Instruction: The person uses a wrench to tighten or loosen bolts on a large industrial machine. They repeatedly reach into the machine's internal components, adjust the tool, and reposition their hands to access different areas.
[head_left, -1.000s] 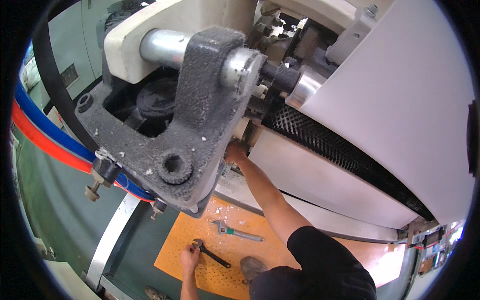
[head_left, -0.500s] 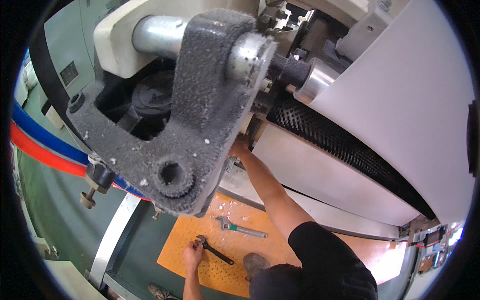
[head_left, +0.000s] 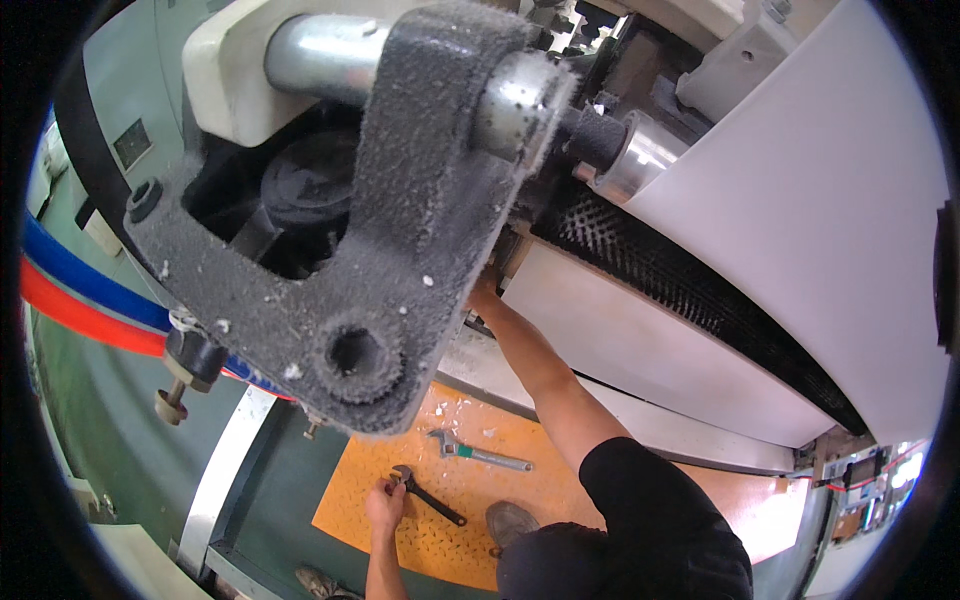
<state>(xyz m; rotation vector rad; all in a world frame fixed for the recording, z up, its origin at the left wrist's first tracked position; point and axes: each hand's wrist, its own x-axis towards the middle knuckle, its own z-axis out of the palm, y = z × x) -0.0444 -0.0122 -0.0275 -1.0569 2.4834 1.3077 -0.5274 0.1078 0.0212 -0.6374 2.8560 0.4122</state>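
Note:
My left hand [head_left: 384,510] is low in the view, over the orange plate. Its fingers are closed together at the jaw end of a black adjustable wrench [head_left: 434,498]; what is between them is too small to make out. Beyond that wrench, a second adjustable wrench [head_left: 488,456], silver with a green band, lies on the plate. My right arm stretches up to the machine, where my right hand [head_left: 482,294] goes in behind a dusty dark grey bracket [head_left: 395,220]. The bracket and the machine parts hide its fingers.
The bracket, with a metal shaft [head_left: 330,55] through it, fills the upper left. A black perforated roller [head_left: 690,295] and white panels [head_left: 640,350] run along the right. Blue and red hoses [head_left: 90,310] curve at the left. White scraps lie on the orange plate [head_left: 350,500].
The bracket shows slightly further right and lower in the picture, while the plate and wrenches shift a little up. My right hand is a bit more hidden; my left hand stays by the black wrench.

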